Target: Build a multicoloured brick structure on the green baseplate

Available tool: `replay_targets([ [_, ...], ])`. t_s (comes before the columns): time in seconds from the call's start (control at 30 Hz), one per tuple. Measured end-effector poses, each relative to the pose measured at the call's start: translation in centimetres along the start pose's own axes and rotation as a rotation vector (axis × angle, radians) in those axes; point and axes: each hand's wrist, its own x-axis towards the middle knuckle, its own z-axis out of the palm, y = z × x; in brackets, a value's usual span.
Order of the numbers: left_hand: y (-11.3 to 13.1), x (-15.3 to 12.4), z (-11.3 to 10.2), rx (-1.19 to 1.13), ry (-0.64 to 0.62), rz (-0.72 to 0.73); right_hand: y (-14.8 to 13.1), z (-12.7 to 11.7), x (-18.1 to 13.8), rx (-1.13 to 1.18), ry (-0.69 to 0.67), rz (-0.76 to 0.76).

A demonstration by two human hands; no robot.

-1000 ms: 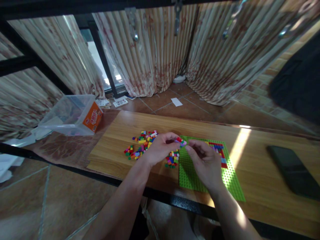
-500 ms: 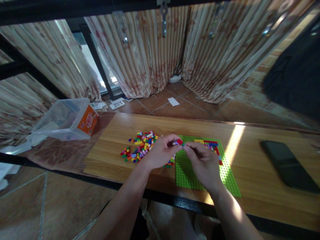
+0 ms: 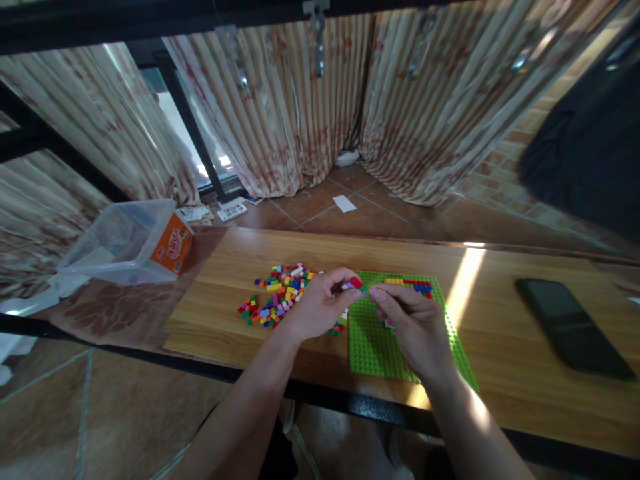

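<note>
My left hand (image 3: 317,305) pinches a few small toy bricks (image 3: 355,283) between thumb and fingers; red, pale purple and green show. A short gap to the right, my right hand (image 3: 415,323) has its thumb and index finger pressed together over the green baseplate (image 3: 373,353). A pinkish-purple spot shows at its fingertips, too small to tell whether it is a brick. Rows of yellow, red and blue bricks (image 3: 420,287) sit on the plate's far part, partly covered by my right hand. A pile of loose coloured bricks (image 3: 283,297) lies left of the plate, partly behind my left hand.
A black phone (image 3: 573,327) lies on the wooden table (image 3: 500,373) to the right. Past the table's left end stands a clear plastic bin (image 3: 125,243) with an orange label. Striped curtains (image 3: 280,120) hang beyond the table, and a paper (image 3: 344,203) lies on the floor.
My right fingertips have drawn slightly apart from the bricks in my left hand. My left hand keeps its pinch, and the whole view has shifted a little.
</note>
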Motion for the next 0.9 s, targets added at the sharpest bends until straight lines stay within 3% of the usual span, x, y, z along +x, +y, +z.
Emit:
replay_targets([
  [0.4,-1.0,0.8,-0.1,0.041,0.179,-0.144,1.7,-6.3,1.7,0.013,0.318,0.019],
  [0.6,-1.5,1.0,0.3,0.046,0.172,-0.129,2.7,-7.8,1.4,-0.183,0.201,0.029],
  [0.8,-1.7,1.1,0.4,0.092,0.157,-0.134,2.0,-7.1,1.1,-0.364,0.059,0.016],
  [0.9,-1.6,1.1,0.4,0.101,0.154,-0.136,1.8,-6.6,1.0,-0.427,0.056,0.011],
])
